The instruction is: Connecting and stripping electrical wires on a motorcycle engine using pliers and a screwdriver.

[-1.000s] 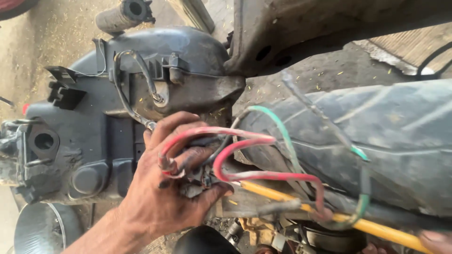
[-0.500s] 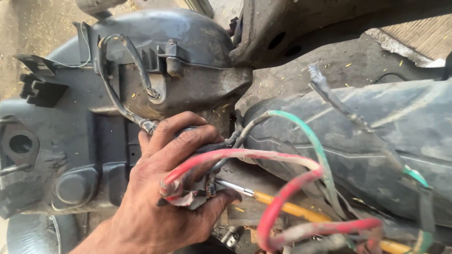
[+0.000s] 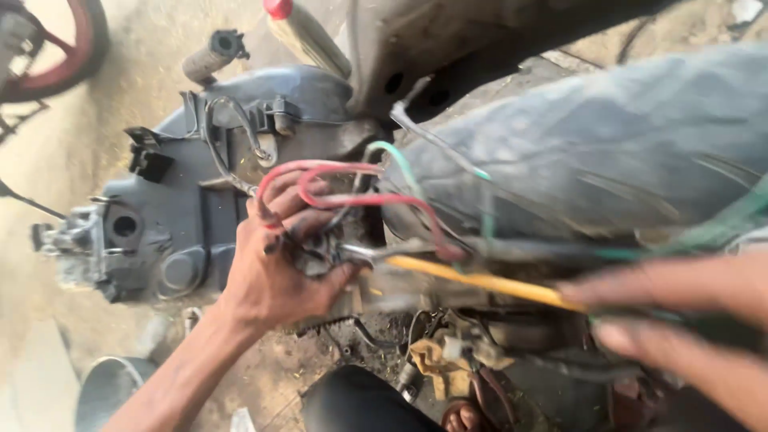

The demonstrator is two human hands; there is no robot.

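- My left hand (image 3: 276,264) is closed around a small dark connector block (image 3: 316,248), fingers curled over it so the block sits steady against the palm while the wires fan out of it.
- The red wires (image 3: 344,188) loop up over my knuckles and back down toward the block; the slack sits there because the hand pins their lower ends, leaving the loops free above the fingers.
- A green wire (image 3: 398,160) rises beside the red loops and runs off to the right across the tyre (image 3: 608,152), lying on the rubber rather than hanging.
- My right hand (image 3: 680,320) comes in from the right edge, heavily blurred; its fingers look folded near the far end of the yellow wire (image 3: 480,280), but I cannot tell whether it truly grips it or only rests beside it.
- The yellow wire stretches fairly straight between the two hands, which I judge means it is pulled taut from the block.
- The grey engine casing (image 3: 184,232) lies just left of my left hand, its black hose (image 3: 220,136) curving over the top, out of the way of the wiring.
- A dusty ground (image 3: 120,96) shows behind, with a red-rimmed wheel (image 3: 72,56) in the upper left corner, well apart from the work.
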